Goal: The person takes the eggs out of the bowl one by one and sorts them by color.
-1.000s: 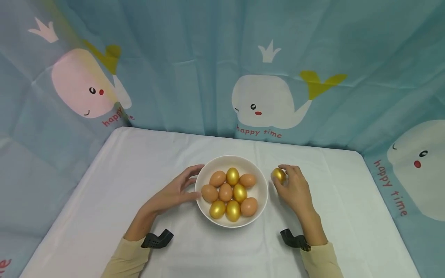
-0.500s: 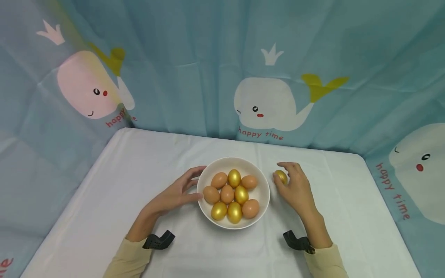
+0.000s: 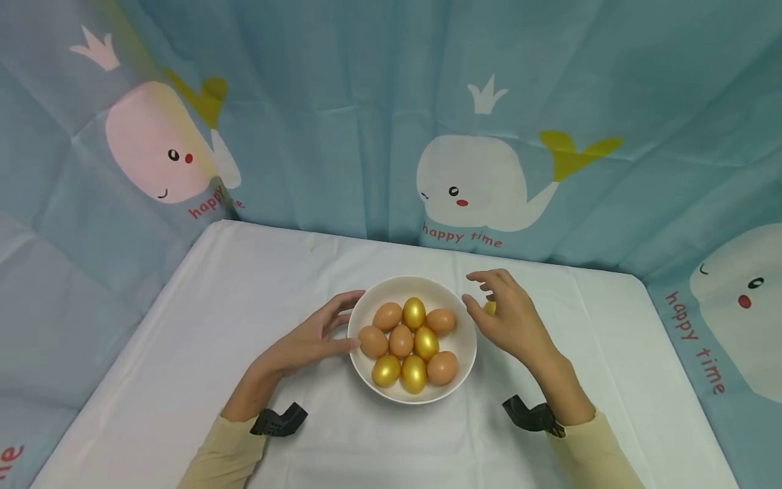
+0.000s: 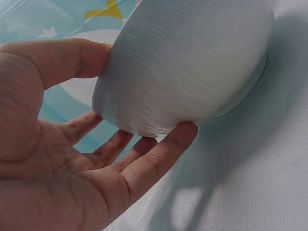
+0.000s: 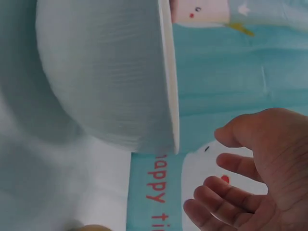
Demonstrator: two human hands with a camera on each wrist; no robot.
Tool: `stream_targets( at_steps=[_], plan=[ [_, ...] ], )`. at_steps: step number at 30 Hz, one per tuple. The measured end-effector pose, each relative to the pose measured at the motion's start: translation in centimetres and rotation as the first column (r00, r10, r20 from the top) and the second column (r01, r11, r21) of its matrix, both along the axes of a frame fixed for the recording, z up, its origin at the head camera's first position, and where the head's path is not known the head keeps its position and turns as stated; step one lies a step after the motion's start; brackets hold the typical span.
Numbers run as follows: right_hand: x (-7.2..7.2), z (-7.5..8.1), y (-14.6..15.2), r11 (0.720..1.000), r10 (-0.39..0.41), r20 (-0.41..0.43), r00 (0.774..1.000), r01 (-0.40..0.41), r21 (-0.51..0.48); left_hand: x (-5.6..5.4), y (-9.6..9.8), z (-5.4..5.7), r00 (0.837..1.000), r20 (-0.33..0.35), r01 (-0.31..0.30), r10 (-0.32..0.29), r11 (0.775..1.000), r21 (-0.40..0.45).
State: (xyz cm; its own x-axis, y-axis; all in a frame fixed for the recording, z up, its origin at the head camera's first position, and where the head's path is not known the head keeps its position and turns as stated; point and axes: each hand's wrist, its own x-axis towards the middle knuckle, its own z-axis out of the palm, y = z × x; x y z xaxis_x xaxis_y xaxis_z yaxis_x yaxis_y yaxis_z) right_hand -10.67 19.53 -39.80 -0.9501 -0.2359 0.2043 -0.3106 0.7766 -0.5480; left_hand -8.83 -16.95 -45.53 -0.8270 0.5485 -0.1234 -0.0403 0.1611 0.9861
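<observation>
A white bowl (image 3: 461,380) stands on the white cloth, holding several brown eggs (image 3: 442,368) and several gold eggs (image 3: 414,374). My left hand (image 3: 314,336) holds its left side, thumb at the rim; in the left wrist view the fingers (image 4: 159,161) lie against the outer wall. Just right of the bowl is my right hand (image 3: 507,312), raised, its fingers loosely bent around nothing. Partly hidden behind that hand, one more gold egg (image 3: 490,308) lies on the cloth. The right wrist view shows the fingers apart from the bowl wall (image 5: 110,72).
White cloth (image 3: 611,353) covers the table. Behind and at both sides hangs a blue curtain (image 3: 366,122) printed with whales. Each wrist carries a black camera mount (image 3: 280,420) that sticks inward over the cloth.
My right hand has let go of the gold egg and moved left toward the bowl's rim. The egg stays on the cloth. My left hand keeps its place on the bowl.
</observation>
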Motion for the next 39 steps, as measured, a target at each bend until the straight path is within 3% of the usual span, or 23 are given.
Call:
stream_targets(
  at_steps=[9, 16, 23, 30, 39],
  plan=[
    [-1.1, 1.6, -1.9, 0.990, 0.141, 0.001, 0.990, -0.141, -0.003, -0.1, 0.0, 0.1, 1.000, 0.002, 0.001, -0.001, 1.000, -0.008],
    [-1.7, 2.3, -4.0, 0.974, 0.223, 0.108, 0.969, -0.226, 0.019, -0.1, 0.0, 0.1, 1.000, 0.001, -0.002, 0.002, 1.000, 0.005],
    [-2.0, 2.0, -6.1, 0.942, 0.286, 0.170, 0.943, -0.309, 0.129, -0.1, 0.0, -0.1, 1.000, 0.001, 0.005, -0.005, 1.000, 0.008],
    [-2.2, 1.3, -8.0, 0.892, 0.288, 0.211, 0.934, -0.342, 0.295, 0.0, -0.2, 0.0, 1.000, 0.005, 0.013, -0.013, 1.000, 0.013],
    [-3.1, 1.7, -9.1, 0.866, 0.263, 0.332, 0.906, -0.373, 0.334, -0.2, -0.1, -0.1, 1.000, 0.011, 0.016, -0.017, 1.000, 0.018]
  ],
)
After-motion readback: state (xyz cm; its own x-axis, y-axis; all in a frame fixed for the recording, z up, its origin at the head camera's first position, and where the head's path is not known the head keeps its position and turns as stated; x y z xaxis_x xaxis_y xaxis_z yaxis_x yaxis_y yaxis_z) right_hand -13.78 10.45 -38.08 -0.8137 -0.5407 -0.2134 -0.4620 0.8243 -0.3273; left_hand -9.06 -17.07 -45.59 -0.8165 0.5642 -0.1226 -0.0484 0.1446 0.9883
